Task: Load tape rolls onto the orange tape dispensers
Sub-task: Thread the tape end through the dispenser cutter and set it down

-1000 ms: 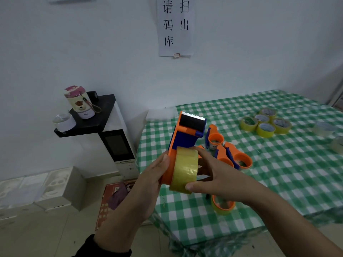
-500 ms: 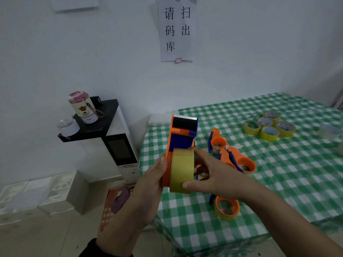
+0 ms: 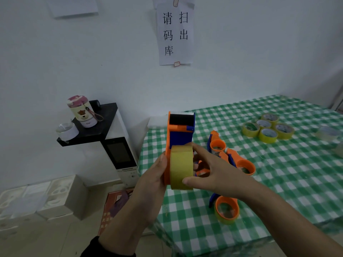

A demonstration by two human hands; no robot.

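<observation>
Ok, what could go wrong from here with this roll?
The right hand only pinches the yellow tape roll at its rim, so it could slip or seat crooked on the orange-and-blue plastic tape dispenser the left hand grips. Both are held in the air near the edge of the green checked tablecloth; a dropped roll might land on the floor.

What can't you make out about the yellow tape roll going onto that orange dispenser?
Head view: hub of the orange tape dispenser, hidden by the yellow tape roll and right hand; seating unclear.
Head view: left hand, fingers mostly behind the dispenser.
Head view: clear tape roll at the right edge, blurred.
</observation>
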